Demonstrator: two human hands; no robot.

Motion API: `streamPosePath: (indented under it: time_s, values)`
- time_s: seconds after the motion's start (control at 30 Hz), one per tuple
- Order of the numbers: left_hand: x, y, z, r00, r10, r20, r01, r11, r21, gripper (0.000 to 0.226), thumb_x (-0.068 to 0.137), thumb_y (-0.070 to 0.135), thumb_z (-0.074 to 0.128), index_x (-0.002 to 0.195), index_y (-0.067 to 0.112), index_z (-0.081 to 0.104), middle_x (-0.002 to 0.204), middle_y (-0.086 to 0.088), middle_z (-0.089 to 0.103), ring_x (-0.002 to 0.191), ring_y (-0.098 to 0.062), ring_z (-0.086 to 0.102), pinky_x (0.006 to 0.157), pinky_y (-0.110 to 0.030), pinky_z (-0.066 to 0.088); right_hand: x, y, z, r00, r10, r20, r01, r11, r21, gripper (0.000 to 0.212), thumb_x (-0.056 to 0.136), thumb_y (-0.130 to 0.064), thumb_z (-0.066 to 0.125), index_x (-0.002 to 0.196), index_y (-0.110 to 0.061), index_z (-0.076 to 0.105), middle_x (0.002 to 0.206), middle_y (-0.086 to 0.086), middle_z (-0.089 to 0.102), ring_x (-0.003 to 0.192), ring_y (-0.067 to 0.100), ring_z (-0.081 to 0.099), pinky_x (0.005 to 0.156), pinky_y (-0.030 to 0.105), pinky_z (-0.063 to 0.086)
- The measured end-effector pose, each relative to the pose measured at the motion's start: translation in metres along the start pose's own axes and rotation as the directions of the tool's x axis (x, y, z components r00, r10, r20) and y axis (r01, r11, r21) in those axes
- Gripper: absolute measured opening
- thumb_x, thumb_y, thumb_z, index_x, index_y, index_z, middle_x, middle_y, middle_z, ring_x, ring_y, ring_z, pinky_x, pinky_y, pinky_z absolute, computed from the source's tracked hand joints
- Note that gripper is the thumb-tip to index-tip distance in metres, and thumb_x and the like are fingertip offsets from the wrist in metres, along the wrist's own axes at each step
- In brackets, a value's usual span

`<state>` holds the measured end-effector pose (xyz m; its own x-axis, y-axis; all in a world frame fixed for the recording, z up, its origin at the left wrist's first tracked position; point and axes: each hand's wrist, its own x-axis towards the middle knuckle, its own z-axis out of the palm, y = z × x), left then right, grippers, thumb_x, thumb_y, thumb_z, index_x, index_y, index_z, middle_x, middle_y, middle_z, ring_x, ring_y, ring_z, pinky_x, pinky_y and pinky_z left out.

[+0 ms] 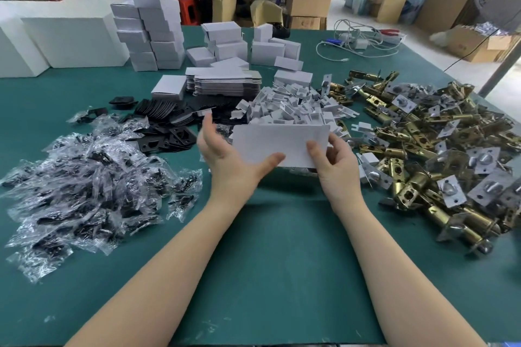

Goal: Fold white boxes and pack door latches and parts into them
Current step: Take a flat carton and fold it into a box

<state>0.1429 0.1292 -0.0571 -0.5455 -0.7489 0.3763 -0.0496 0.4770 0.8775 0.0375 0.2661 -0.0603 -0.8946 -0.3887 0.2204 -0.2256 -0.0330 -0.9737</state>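
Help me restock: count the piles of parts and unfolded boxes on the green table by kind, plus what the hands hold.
Bagged black parts heap: 1
Black plates pile: 1
White cardboard inserts heap: 1
Brass door latches heap: 1
Flat box blanks stack: 1
Flat white box in left hand and right hand: 1
Total: 6

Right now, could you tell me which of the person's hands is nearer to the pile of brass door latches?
The right hand, gripping the white box blank, sits just beside the door latches. The left hand is farther away, across the blank.
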Motion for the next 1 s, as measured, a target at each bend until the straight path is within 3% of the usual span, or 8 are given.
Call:
streamPosePath:
  time_s: [0.07,0.13,0.23,0.3,0.4,0.5,0.87,1.0]
  values:
    - [0.007,-0.004,-0.012,0.951,0.291,0.1,-0.308,0.908,0.283,0.138,0.049,0.059,0.087,0.154,0.021,0.007,0.156,-0.009,0.01,0.146,-0.025,0.009,0.118,-0.038,0.008,-0.003,-0.001,0.001,0.999,-0.017,0.039,0.021,0.995,-0.101,0.058,0.088,-0.047,0.065,0.136,-0.016,0.055,0.111,0.017,0.067,0.098,0.033,0.064,0.09,0.053,0.052]
    - [0.011,-0.003,-0.015,0.898,0.345,0.273,-0.431,0.813,0.392,0.135,0.047,0.057,0.089,0.154,0.019,0.016,0.158,-0.006,0.024,0.147,-0.024,0.013,0.116,-0.04,0.004,-0.008,-0.003,0.008,0.993,-0.076,0.093,0.084,0.993,-0.085,0.051,0.089,-0.043,0.067,0.135,-0.026,0.054,0.115,0.014,0.067,0.101,0.031,0.064,0.09,0.051,0.053]
    - [0.006,-0.002,-0.009,0.87,0.295,0.395,-0.456,0.788,0.415,0.117,0.052,0.038,0.09,0.151,0.02,0.03,0.144,-0.004,0.047,0.137,-0.027,0.037,0.112,-0.042,0.012,-0.014,-0.004,0.012,0.979,-0.165,0.118,0.174,0.982,-0.071,0.033,0.086,-0.046,0.069,0.113,-0.055,0.054,0.087,0.008,0.07,0.08,0.026,0.064,0.072,0.041,0.052]
    - [0.004,-0.002,-0.007,0.866,0.309,0.393,-0.465,0.785,0.409,0.103,0.053,0.03,0.088,0.144,0.021,0.042,0.135,-0.004,0.053,0.127,-0.028,0.046,0.107,-0.039,0.023,-0.016,-0.006,0.014,0.982,-0.164,0.099,0.168,0.985,-0.033,0.025,0.082,-0.052,0.065,0.104,-0.059,0.055,0.083,-0.003,0.069,0.075,0.012,0.062,0.066,0.029,0.049]
    - [0.003,-0.002,-0.007,0.877,0.325,0.353,-0.456,0.795,0.4,0.092,0.053,0.027,0.085,0.138,0.021,0.05,0.13,-0.004,0.056,0.12,-0.028,0.051,0.104,-0.041,0.031,-0.017,-0.006,0.014,0.984,-0.171,0.045,0.17,0.985,0.02,0.021,0.09,-0.038,0.065,0.102,-0.055,0.061,0.091,-0.004,0.071,0.082,0.003,0.064,0.07,0.018,0.047]
    - [0.003,-0.002,-0.006,0.892,0.313,0.326,-0.428,0.816,0.388,0.089,0.054,0.029,0.084,0.136,0.021,0.052,0.13,-0.002,0.058,0.12,-0.026,0.052,0.103,-0.039,0.032,-0.017,-0.007,0.014,0.982,-0.187,0.019,0.186,0.982,0.036,0.019,0.096,-0.024,0.062,0.105,-0.041,0.063,0.08,-0.011,0.07,0.075,0.004,0.061,0.066,0.019,0.045]
    - [0.005,-0.003,-0.008,0.878,0.365,0.31,-0.468,0.79,0.396,0.092,0.049,0.03,0.089,0.134,0.02,0.055,0.128,-0.001,0.06,0.118,-0.027,0.054,0.101,-0.045,0.037,-0.018,-0.008,0.014,0.981,-0.186,-0.055,0.19,0.978,0.086,0.014,0.091,-0.029,0.067,0.092,-0.043,0.068,0.075,-0.007,0.071,0.07,0.007,0.062,0.063,0.019,0.047]
    - [0.003,-0.004,-0.006,0.868,0.4,0.293,-0.492,0.771,0.405,0.094,0.048,0.031,0.093,0.133,0.017,0.057,0.126,-0.004,0.061,0.116,-0.029,0.056,0.099,-0.046,0.038,-0.018,-0.005,0.015,0.982,-0.168,-0.088,0.178,0.976,0.126,0.011,0.091,-0.022,0.069,0.094,-0.032,0.069,0.075,-0.007,0.071,0.068,0.006,0.062,0.064,0.019,0.047]
